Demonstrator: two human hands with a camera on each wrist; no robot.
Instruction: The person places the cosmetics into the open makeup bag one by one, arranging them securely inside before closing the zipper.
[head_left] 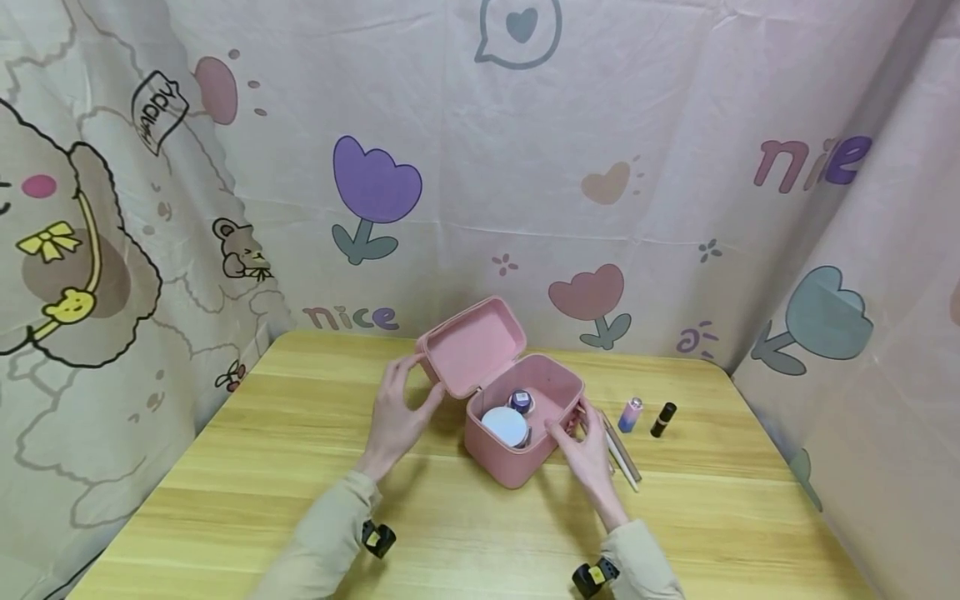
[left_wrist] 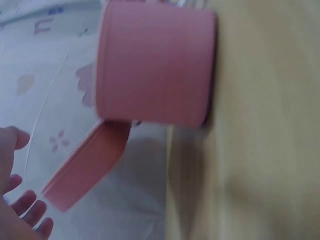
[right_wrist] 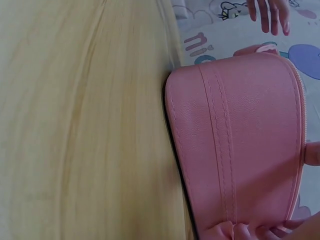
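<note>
A pink cosmetic case (head_left: 498, 462) stands on the wooden table with its lid (head_left: 476, 342) tilted back. Inside it sit a round container with a pale top (head_left: 505, 427) and a small jar with a dark purple lid (head_left: 521, 401). At the case's right side, my right hand (head_left: 588, 450) grips the wall, thumb at the rim and fingers outside; the right wrist view shows them by the handle (right_wrist: 225, 231). My left hand (head_left: 397, 417) is beside the lid's left edge, fingers loosely spread, and appears apart from it in the left wrist view.
Right of the case lie several slim pencil-like sticks (head_left: 624, 454), partly behind my right hand. Farther right stand a pink-and-blue tube (head_left: 631, 414) and a black lipstick-like tube (head_left: 663, 419). A printed curtain (head_left: 480, 167) hangs behind and beside the table (head_left: 300, 442).
</note>
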